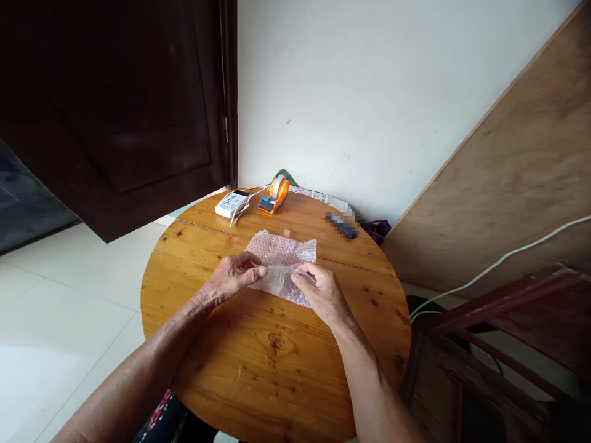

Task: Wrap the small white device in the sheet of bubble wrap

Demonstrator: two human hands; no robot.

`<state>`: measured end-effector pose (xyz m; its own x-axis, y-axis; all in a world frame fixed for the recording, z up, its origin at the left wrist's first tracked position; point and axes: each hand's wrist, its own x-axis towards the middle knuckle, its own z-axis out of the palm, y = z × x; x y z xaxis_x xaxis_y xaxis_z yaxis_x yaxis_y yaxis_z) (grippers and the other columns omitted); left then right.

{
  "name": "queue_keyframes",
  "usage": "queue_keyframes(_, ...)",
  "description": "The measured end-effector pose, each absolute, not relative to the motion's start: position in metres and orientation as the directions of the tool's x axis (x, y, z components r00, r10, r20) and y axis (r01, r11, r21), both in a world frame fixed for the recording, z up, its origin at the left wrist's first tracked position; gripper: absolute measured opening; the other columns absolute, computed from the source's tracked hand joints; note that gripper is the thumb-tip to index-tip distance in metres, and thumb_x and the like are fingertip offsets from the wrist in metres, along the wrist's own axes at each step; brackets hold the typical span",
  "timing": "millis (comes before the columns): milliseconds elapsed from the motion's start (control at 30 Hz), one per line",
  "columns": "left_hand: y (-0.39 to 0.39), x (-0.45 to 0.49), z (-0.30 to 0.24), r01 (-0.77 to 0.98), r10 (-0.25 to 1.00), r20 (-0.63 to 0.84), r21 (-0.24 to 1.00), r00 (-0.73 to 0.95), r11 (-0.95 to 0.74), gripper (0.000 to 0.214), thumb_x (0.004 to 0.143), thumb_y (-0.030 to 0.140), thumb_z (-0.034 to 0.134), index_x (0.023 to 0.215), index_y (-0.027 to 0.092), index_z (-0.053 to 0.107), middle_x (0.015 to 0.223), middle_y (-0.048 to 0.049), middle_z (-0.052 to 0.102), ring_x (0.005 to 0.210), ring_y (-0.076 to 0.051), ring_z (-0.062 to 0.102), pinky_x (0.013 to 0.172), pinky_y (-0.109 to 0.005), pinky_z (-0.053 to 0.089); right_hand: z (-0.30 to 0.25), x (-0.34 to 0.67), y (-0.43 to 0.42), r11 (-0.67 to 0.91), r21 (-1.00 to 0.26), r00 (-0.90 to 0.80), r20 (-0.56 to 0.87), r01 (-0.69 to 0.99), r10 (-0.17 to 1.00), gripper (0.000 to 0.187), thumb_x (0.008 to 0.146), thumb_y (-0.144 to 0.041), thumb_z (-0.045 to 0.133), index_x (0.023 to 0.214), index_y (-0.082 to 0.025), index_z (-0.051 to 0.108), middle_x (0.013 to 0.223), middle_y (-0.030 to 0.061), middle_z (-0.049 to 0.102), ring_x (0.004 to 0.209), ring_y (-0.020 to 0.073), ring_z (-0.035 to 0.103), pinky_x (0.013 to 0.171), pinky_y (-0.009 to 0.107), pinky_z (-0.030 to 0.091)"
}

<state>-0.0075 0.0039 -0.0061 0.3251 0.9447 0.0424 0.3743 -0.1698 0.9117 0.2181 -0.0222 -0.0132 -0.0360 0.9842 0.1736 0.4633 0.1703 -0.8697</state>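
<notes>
Bubble wrap (282, 249) on desk (277, 375), spanning crosswise between left hand (235, 275) and right hand (322, 291), sheet extending beyond fingers; both hands equally near, each pinching its edge.

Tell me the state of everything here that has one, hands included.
Bubble wrap: partly spread, crinkled
Left hand: at the bubble wrap, grip unclear
Right hand: pinching the bubble wrap
Tape dispenser: upright, roll loaded
White device: lying flat
White cable: loosely looped
Dark object: lying down, details blurred
Door: open
</notes>
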Motion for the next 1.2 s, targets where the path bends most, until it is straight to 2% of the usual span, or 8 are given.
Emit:
queue_keyframes(100, 0.006, -0.011, -0.008, 0.412, 0.922, 0.044, 0.886, 0.384, -0.214, 0.052, 0.067, 0.053, 0.073, 0.104, 0.016, 0.067, 0.090, -0.0054, 0.067, 0.079, -0.019, 0.061, 0.068, -0.028, 0.048, -0.012, 0.215, -0.022, 0.153, -0.859, -0.020, 0.164, 0.488, 0.986, 0.015, 0.080, -0.034, 0.057, 0.076, -0.021, 0.064, 0.077, 0.0012, 0.069, 0.070, 0.0171, 0.061, 0.064, 0.028, 0.046)
queue_keyframes(200, 0.011, -0.007, -0.019, 0.432, 0.922, 0.148, 0.849, 0.359, -0.304, 0.032, 0.072, 0.044, 0.072, 0.088, 0.016, 0.068, 0.089, -0.0059, 0.067, 0.080, -0.019, 0.062, 0.073, -0.030, 0.049, -0.013, 0.211, -0.022, 0.158, -0.839, -0.046, 0.157, 0.521, 0.986, 0.013, 0.078, -0.034, 0.059, 0.081, -0.021, 0.062, 0.076, -0.0004, 0.066, 0.070, 0.0163, 0.059, 0.063, 0.026, 0.045)
queue_keyframes(333, 0.012, 0.003, -0.030, 0.334, 0.894, 0.276, 0.856, 0.353, -0.396, 0.017, 0.074, 0.032, 0.069, 0.077, 0.015, 0.069, 0.114, -0.0115, 0.066, 0.092, -0.022, 0.064, 0.080, -0.032, 0.050, -0.015, 0.207, -0.019, 0.184, -0.854, -0.073, 0.170, 0.486, 0.983, 0.013, 0.075, -0.035, 0.061, 0.077, -0.022, 0.059, 0.080, 0.0006, 0.067, 0.075, 0.0175, 0.061, 0.069, 0.028, 0.047)
queue_keyframes(533, 0.005, 0.012, -0.025, 0.169, 0.920, 0.108, 0.969, 0.376, -0.183, 0.030, 0.073, 0.034, 0.067, 0.093, 0.011, 0.069, 0.068, -0.0017, 0.062, 0.057, -0.011, 0.052, 0.054, -0.022, 0.041, -0.013, 0.210, -0.018, 0.173, -0.851, -0.050, 0.171, 0.496, 0.984, 0.017, 0.075, -0.036, 0.059, 0.067, -0.022, 0.057, 0.062, -0.0028, 0.057, 0.058, 0.0138, 0.050, 0.056, 0.025, 0.040)
queue_keyframes(767, 0.008, 0.014, -0.030, 0.082, 0.934, 0.035, 0.994, 0.356, -0.069, 0.030, 0.064, 0.037, 0.074, 0.077, 0.013, 0.062, 0.060, 0.0038, 0.050, 0.054, -0.007, 0.041, 0.050, -0.020, 0.032, -0.016, 0.208, -0.020, 0.118, -0.884, 0.009, 0.137, 0.453, 0.991, 0.018, 0.069, -0.036, 0.061, 0.061, -0.022, 0.054, 0.074, 0.0013, 0.068, 0.067, 0.0168, 0.058, 0.061, 0.027, 0.043)
queue_keyframes(1000, 0.011, 0.016, -0.036, -0.022, 0.939, 0.009, 1.000, 0.343, -0.002, 0.035, 0.062, 0.038, 0.076, 0.067, 0.016, 0.050, 0.070, 0.0013, 0.055, 0.059, -0.008, 0.047, 0.053, -0.020, 0.036, -0.025, 0.218, -0.015, 0.061, -0.884, 0.039, 0.089, 0.464, 0.995, 0.023, 0.073, -0.041, 0.063, 0.064, -0.022, 0.056, 0.056, -0.0046, 0.052, 0.053, 0.0121, 0.045, 0.050, 0.024, 0.033)
queue_keyframes(1100, 0.014, 0.017, -0.037, 0.001, 0.941, -0.007, 1.000, 0.337, 0.007, 0.036, 0.062, 0.040, 0.077, 0.068, 0.016, 0.051, 0.069, 0.0016, 0.055, 0.058, -0.008, 0.045, 0.052, -0.019, 0.034, -0.026, 0.220, -0.015, 0.121, -0.815, 0.064, 0.190, 0.567, 0.980, 0.017, 0.075, -0.035, 0.061, 0.065, -0.023, 0.055, 0.058, -0.0031, 0.057, 0.054, 0.0143, 0.051, 0.054, 0.026, 0.038)
queue_keyframes(1200, 0.014, 0.017, -0.037, 0.036, 0.945, 0.002, 0.999, 0.328, -0.015, 0.034, 0.063, 0.041, 0.076, 0.069, 0.016, 0.053, 0.067, 0.0023, 0.054, 0.057, -0.007, 0.044, 0.051, -0.019, 0.032, -0.018, 0.214, -0.021, 0.285, -0.623, 0.046, 0.459, 0.728, 0.887, 0.007, 0.081, -0.027, 0.056, 0.076, -0.024, 0.060, 0.077, 0.0029, 0.068, 0.075, 0.0208, 0.062, 0.070, 0.033, 0.045)
